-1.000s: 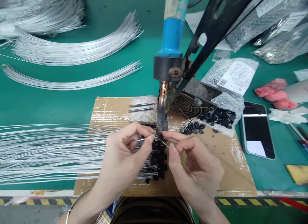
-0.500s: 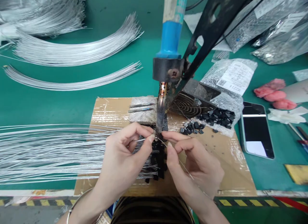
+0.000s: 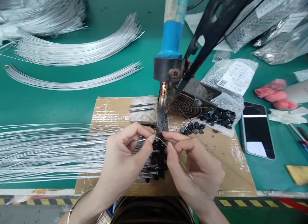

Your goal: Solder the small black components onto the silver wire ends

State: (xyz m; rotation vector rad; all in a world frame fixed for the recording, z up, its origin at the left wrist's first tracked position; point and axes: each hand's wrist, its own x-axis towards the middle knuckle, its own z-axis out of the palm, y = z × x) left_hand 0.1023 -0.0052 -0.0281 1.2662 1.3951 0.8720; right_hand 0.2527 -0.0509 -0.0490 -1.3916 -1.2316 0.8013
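A soldering iron with a blue handle hangs tip-down in a black metal stand. Just left of its tip, my left hand pinches a thin grey wire between thumb and fingertips. My right hand is closed on a thin strand of solder wire, which runs from the tip back over the palm. The joint under the tip is tiny and partly covered by fingertips. Beneath my hands, many grey wires lie with their ends by small black pieces.
The work sits on a cardboard sheet. Loose black pieces lie by a plastic bag, and a phone is at the right. Two wire bundles curve across the green mat at the upper left. A solder coil stands behind the iron.
Almost nothing differs. The whole view has shifted very slightly; both hands keep their grip at the iron's tip.
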